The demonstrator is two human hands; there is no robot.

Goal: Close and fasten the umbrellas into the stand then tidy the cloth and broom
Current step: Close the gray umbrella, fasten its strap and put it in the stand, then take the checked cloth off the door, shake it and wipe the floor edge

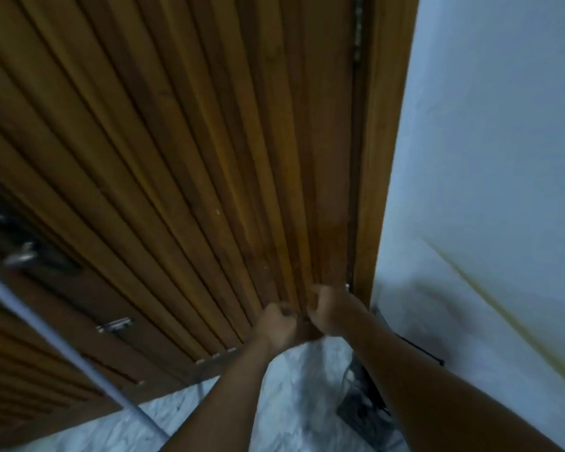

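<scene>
Blurred frame: the left hand [276, 324] and right hand [331, 309] meet low before the ribbed wooden door [177, 158], each grip curled on something small and dark — what it is cannot be told. A dark wire stand [361, 406] sits on the marbled floor [294, 386] — partly hidden.

Both bare forearms are extending forward and away from the camera, converging toward the centre of the view. The left hand [276, 324] is presenting its back to the camera, with its fingers curling inward. The right hand [331, 309] is sitting just beside it and slightly higher — its fingers are likewise curling, knuckles facing forward. The two hands are meeting fingertip to fingertip around a small dark item between them — motion blur is preventing identification of that item or confirmation of the grip.
</scene>
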